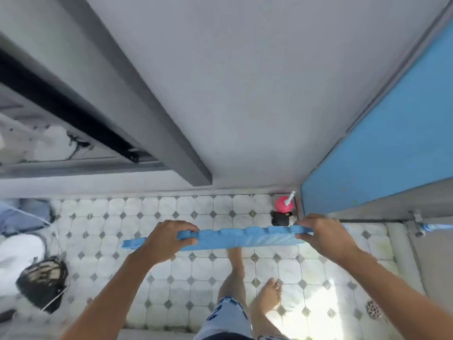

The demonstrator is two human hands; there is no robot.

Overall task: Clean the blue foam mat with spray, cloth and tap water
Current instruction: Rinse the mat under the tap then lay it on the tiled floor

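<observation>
The wall [245, 94] is filling the room ahead of both grips, with a blue door [382, 143] angling in beyond the right grip, so there is looking to be little space forward and more over the floor [171, 278] below and toward the person. The mat [245, 238] is being held nearly level in the air above the tiles, seen almost edge-on, its toothed interlocking edge facing away. It is looking light and flexible, likely to sag or flap if held at one end, so holding it at two spaced points along the near edge seems sound; wet foam may turn slippery. The left hand [169, 239] is closing over the mat near its left end, thumb under, fingers curled on top. The right hand [326, 239] is pinching the right end likewise. Just beyond the right grip, a pink plunger [283, 204] is standing in the corner; the mat's far edge could knock it.
</observation>
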